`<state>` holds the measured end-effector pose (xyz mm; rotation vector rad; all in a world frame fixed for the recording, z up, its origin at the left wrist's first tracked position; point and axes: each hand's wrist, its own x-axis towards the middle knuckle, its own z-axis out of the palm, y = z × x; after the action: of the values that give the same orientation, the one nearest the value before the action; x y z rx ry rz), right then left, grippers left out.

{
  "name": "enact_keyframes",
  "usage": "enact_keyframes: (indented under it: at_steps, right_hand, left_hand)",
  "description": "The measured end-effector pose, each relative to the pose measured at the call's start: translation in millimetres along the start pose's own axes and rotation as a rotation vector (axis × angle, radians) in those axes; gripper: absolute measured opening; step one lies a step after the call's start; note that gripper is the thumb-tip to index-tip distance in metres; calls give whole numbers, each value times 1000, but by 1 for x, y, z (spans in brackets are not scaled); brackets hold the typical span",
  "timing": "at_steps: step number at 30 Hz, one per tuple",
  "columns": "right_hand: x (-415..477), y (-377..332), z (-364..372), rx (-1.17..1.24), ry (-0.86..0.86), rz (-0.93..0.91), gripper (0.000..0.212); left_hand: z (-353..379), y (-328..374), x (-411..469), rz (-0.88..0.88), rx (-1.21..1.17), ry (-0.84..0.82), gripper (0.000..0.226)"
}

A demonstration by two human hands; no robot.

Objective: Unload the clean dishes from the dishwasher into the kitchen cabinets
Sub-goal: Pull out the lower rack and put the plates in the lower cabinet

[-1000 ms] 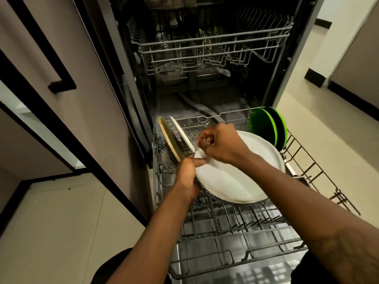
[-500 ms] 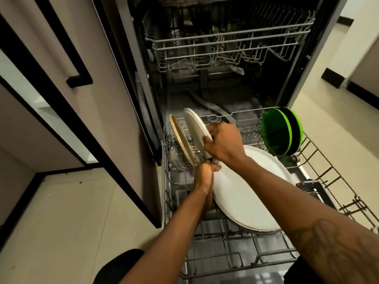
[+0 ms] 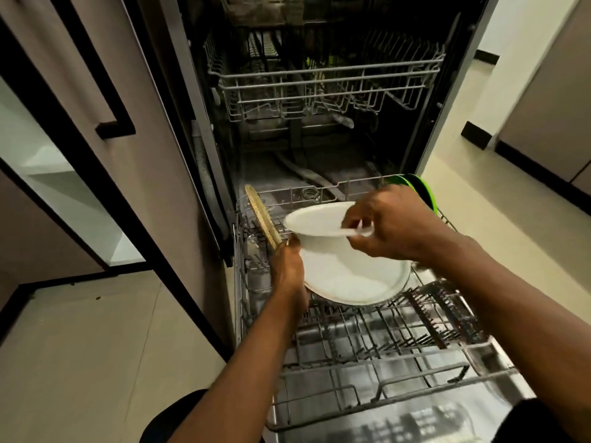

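The pulled-out lower rack [image 3: 367, 372] of the dishwasher [image 3: 204, 174] lies under everything I hold, so whatever slips lands on its wire tines. The large white plate [image 3: 348, 276] worries me most. My left hand [image 3: 287, 266] grips only its left edge, and the rest hangs out to the right over the rack, so I judge it could tip or slide free. The small white plate [image 3: 316, 219] hovers just above it, pinched at its near rim by the curled fingers of my right hand [image 3: 393, 225]. Set down crooked, it could chip the big one or skate off it. A tan-rimmed plate [image 3: 262, 219] stands upright just beside my left hand and could get knocked.

My left fingers under the large plate are hidden, and I cannot tell whether more plates sit beneath it. The green plates [image 3: 422, 190] are mostly behind my right hand. The pinched rim is blurred.
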<state>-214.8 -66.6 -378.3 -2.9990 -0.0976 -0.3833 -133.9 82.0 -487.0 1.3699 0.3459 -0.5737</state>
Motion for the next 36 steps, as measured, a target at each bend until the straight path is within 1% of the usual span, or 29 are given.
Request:
enact_keyframes:
  at_steps: [2, 4, 5, 7, 8, 12, 14, 15, 16, 18, 19, 20, 21, 22, 24, 26, 27, 29, 32, 34, 36]
  right_hand:
    - [-10, 0, -8, 21, -132, -1, 16]
    - [-18, -3, -12, 76, -226, -5, 14]
    - [-20, -6, -13, 94, -283, -7, 16]
    - [-22, -10, -12, 95, -380, -15, 18]
    - [-21, -11, -11, 98, -408, -16, 19]
    - [-21, -9, -3, 220, -506, 19, 15]
    - [-19, -6, 1, 286, -494, 40, 19]
    - [-19, -3, 3, 304, -445, 59, 25]
    - [-17, 2, 6, 281, -358, 81, 30]
    - [-15, 15, 13, 109, -115, 154, 35]
    - [-14, 23, 16, 20, -3, 223, 37]
    - [-15, 28, 17, -23, 77, 305, 41]
    - [-15, 34, 18, -22, 118, 387, 47]
    - [-15, 40, 21, 10, 116, 468, 53]
    - [-13, 49, 28, 158, 14, 636, 60]
    - [-11, 53, 37, 340, -105, 791, 62]
    - [-10, 55, 42, 407, -125, 833, 60]
    - [-10, 56, 48, 428, -137, 842, 55]
    - [-7, 56, 52, 367, -179, 832, 55]
    - [-5, 58, 53, 346, -238, 848, 58]
    - [-4, 58, 56, 308, -316, 853, 61]
  left_hand:
    - [-1, 2, -1, 5, -35, 4, 22]
    - [0, 3, -3, -4, -65, 32, 25]
    - [1, 4, -4, -18, -77, 55, 30]
    - [3, 4, -1, -41, -124, 69, 49]
    - [3, 3, 3, -50, -145, 75, 52]
    - [4, 5, 1, -30, -192, 105, 29]
    - [2, 3, 2, -22, -191, 112, 28]
    - [2, 4, 1, -20, -198, 105, 30]
    - [1, 3, 4, -15, -201, 98, 33]
    - [0, 0, 9, -20, -212, 87, 37]
    - [-1, -1, 9, -20, -221, 76, 37]
    - [-2, -2, 8, -21, -228, 51, 37]
    - [-2, -2, 6, -21, -236, 36, 36]
    - [-2, -2, 5, -14, -243, 28, 35]
    - [-4, -4, 5, 6, -239, 25, 36]
    - [-3, -5, 4, 6, -235, 0, 43]
    - [-3, -6, 3, -6, -228, -23, 50]
    - [-4, -7, 1, -39, -184, -91, 57]
    - [-8, -4, 0, -82, -78, -184, 42]
    - [-11, -3, -1, -118, -27, -188, 35]
    - [-15, -4, 1, -119, 12, -168, 36]
